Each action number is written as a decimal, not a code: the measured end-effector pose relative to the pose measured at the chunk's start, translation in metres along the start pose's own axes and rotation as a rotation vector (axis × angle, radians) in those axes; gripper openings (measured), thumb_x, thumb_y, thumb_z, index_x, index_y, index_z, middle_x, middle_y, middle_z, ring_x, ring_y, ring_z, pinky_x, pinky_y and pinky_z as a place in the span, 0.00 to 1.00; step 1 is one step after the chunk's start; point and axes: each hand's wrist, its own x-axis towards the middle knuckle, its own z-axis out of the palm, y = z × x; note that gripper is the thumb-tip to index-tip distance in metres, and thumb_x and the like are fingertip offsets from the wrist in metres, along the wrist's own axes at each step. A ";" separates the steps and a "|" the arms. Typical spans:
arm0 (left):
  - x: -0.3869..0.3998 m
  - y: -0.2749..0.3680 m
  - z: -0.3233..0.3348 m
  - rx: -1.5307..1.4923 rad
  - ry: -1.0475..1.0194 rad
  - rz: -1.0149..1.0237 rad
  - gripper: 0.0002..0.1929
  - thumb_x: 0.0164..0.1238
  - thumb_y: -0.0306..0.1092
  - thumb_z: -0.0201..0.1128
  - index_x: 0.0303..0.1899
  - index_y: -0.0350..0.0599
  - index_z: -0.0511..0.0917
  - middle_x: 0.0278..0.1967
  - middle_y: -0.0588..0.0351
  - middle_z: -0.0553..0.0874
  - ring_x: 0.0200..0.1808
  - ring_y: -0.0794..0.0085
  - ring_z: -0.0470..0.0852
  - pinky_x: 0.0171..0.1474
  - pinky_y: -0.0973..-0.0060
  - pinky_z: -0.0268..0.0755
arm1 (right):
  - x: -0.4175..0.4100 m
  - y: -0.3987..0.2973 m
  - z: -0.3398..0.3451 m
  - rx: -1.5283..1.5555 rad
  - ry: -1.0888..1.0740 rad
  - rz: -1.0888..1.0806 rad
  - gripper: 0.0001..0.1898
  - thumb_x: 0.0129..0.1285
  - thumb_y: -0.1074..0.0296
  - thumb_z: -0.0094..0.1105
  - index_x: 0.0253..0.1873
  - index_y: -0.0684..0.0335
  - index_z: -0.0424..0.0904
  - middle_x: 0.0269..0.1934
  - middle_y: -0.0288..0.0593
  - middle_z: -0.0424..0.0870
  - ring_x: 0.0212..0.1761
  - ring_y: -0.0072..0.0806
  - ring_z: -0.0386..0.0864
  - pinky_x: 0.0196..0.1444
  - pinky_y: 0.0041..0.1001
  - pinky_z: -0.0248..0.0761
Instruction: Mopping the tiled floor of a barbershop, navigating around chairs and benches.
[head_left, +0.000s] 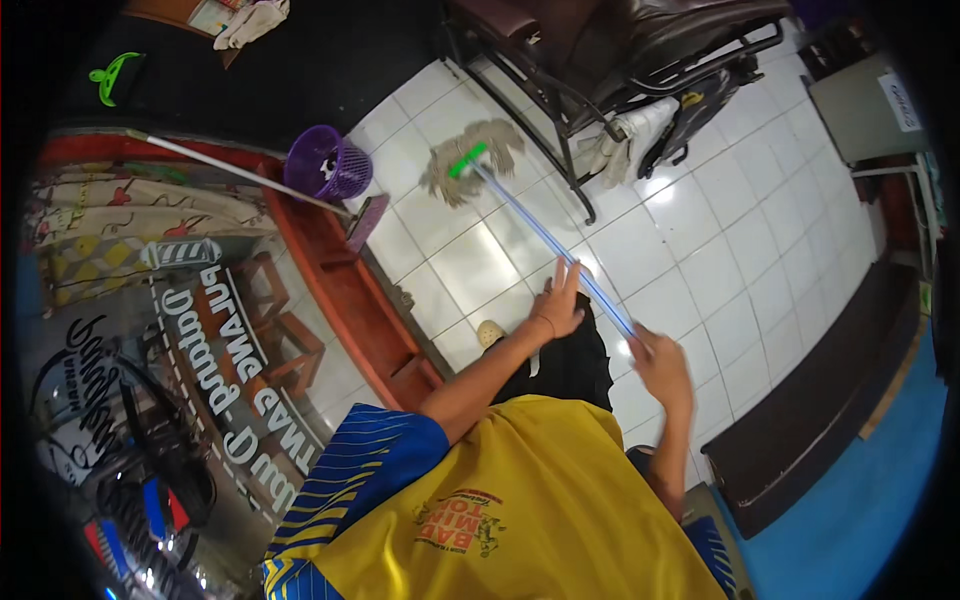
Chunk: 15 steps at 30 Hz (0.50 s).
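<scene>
My right hand (664, 367) is closed around the upper end of the blue-and-white mop handle (531, 220). Farther down the shaft, my left hand (559, 306) has its fingers stretched out, the fingertips lying at the handle and the palm off it. The handle slopes away to a green mop clamp (469, 160). From the clamp spreads a greyish string mop head (491, 139), flat on the white tiled floor (472, 259).
A purple mesh wastebasket (352, 169) stands left of the mop, beside a broom (367, 221) leaning on a red wooden frame (390, 337) with lettered glass. A metal-framed barber chair (559, 112) is at the far right of the mop. A dark padded bench (810, 405) lies right.
</scene>
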 end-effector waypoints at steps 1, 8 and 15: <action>0.006 -0.002 -0.021 0.007 0.001 -0.042 0.44 0.49 0.35 0.62 0.66 0.48 0.43 0.67 0.41 0.44 0.57 0.46 0.67 0.51 0.59 0.70 | 0.031 -0.019 0.018 0.061 -0.086 0.088 0.13 0.60 0.63 0.51 0.46 0.62 0.76 0.31 0.60 0.77 0.34 0.56 0.75 0.35 0.44 0.70; 0.008 -0.029 -0.040 -0.066 0.009 -0.184 0.30 0.60 0.32 0.49 0.65 0.46 0.49 0.67 0.44 0.51 0.53 0.46 0.72 0.53 0.59 0.68 | 0.128 -0.022 0.147 0.047 -0.291 0.100 0.22 0.65 0.56 0.40 0.62 0.57 0.60 0.35 0.64 0.78 0.39 0.58 0.76 0.42 0.46 0.70; -0.039 -0.018 -0.028 0.226 -0.161 -0.031 0.35 0.51 0.32 0.57 0.64 0.55 0.56 0.66 0.46 0.53 0.58 0.44 0.66 0.53 0.57 0.68 | 0.028 0.015 0.120 0.078 -0.155 -0.051 0.20 0.62 0.59 0.49 0.56 0.62 0.68 0.30 0.59 0.79 0.36 0.54 0.77 0.38 0.44 0.70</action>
